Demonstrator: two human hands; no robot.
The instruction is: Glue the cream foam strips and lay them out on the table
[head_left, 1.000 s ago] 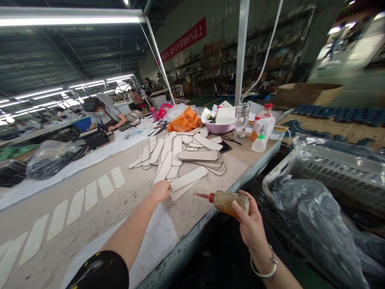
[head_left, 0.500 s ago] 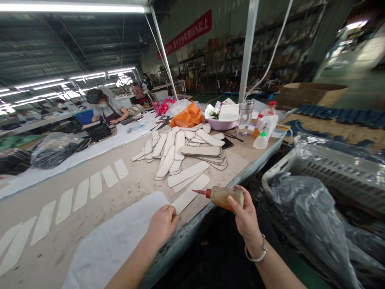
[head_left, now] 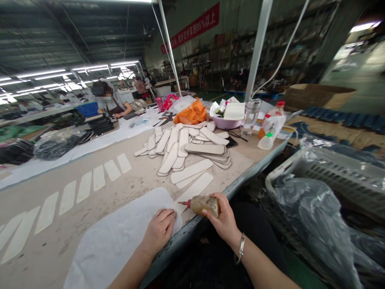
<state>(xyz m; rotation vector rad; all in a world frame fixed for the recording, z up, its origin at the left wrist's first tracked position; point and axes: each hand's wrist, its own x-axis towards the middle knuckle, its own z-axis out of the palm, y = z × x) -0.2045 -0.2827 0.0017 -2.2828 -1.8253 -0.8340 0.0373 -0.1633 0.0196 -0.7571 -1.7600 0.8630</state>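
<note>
My right hand [head_left: 222, 218] is wrapped round a squeeze bottle [head_left: 204, 206] with a red nozzle and yellowish-brown liquid inside. The bottle lies tilted almost level, its tip pointing left over the near end of a pale flat strip [head_left: 197, 186]. Whether the tip touches the strip I cannot tell. My left hand [head_left: 161, 228] rests palm down on a white cloth-like sheet [head_left: 120, 237], fingers laid out by the strip's near end. Beyond the strip lie two more loose strips [head_left: 191, 170] and a heap of rounded, dark-edged pieces [head_left: 173, 146].
A row of pale strips [head_left: 67, 196] runs along the table's left. Farther back are an orange bag [head_left: 191, 112], a purple basin [head_left: 227, 123], a glass jar [head_left: 251, 116] and a small green-capped bottle [head_left: 266, 141]. A plastic crate [head_left: 279, 168] stands right. A co-worker [head_left: 111, 102] sits across.
My right hand has brought the bottle left and down towards the strip's near end. My left hand's fingers have unfolded from a closed shape onto the sheet. The view has shifted slightly.
</note>
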